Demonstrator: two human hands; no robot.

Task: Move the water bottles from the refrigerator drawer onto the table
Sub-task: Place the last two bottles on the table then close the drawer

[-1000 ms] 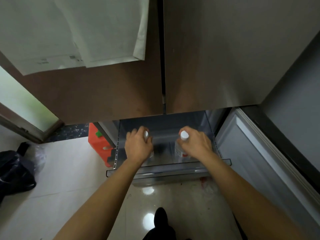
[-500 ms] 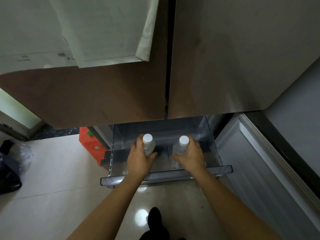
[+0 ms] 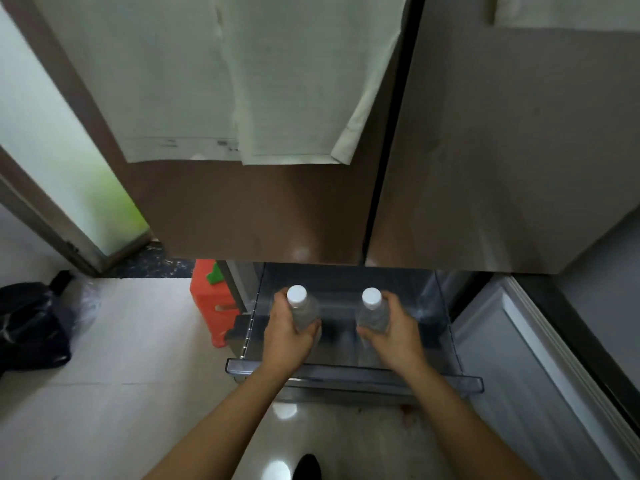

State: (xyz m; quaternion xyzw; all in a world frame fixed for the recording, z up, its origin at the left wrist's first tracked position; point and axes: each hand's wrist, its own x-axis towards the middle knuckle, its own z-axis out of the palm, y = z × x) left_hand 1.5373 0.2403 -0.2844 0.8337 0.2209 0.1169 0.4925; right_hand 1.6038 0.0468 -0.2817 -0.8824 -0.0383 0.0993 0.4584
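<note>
Head view: the left bottle (image 3: 304, 310) and right bottle (image 3: 374, 315), both clear with white caps, stand upright over the open refrigerator drawer (image 3: 346, 374). My left hand (image 3: 287, 341) curls round the left one's body, my right hand (image 3: 398, 336) round the other's. An orange stool (image 3: 211, 306) sits just left of the drawer.

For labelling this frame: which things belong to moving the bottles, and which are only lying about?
Job: left bottle, right bottle, drawer, left hand, right hand.
Lying about: orange plastic object, black bag, papers.
</note>
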